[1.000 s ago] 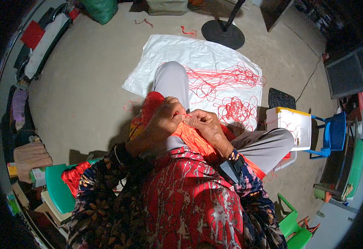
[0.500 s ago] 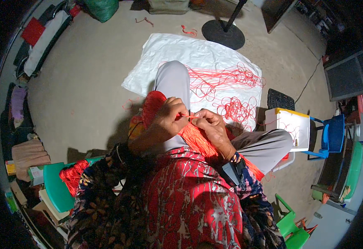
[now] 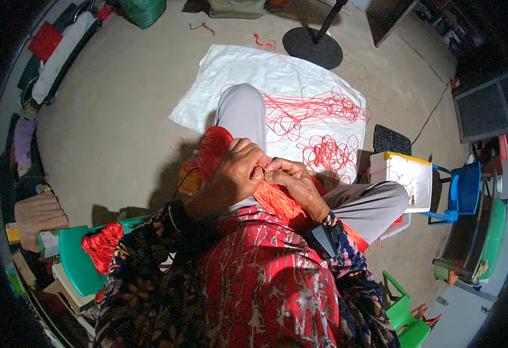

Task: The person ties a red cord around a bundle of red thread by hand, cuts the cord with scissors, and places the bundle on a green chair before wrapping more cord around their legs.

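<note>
My left hand [image 3: 243, 169] and my right hand [image 3: 296, 181] meet over my lap, fingertips almost touching. Both are closed in a pinch on a thin red cord [image 3: 264, 169], of which only a short piece shows between them. Beneath the hands a thick bundle of orange-red cord [image 3: 282, 204] lies across my lap and runs under my right wrist. Its bunched red end [image 3: 214, 152] rests beside my left hand, against the raised knee. Loose loops of red cord [image 3: 329, 107] spread over a white sheet [image 3: 231, 66] on the floor ahead.
A white box with a yellow rim [image 3: 408, 180] stands right of my knee, by a blue chair [image 3: 466, 188]. A black round stand base [image 3: 312, 49] is ahead. At left, a green stool [image 3: 77, 261] bears red cord [image 3: 102, 246]; a green chair [image 3: 408, 322] stands lower right.
My hands have drawn closer together, so less cord shows between them. My left hand has turned slightly, its fingers curling more. The cord on the sheet lies as before.
</note>
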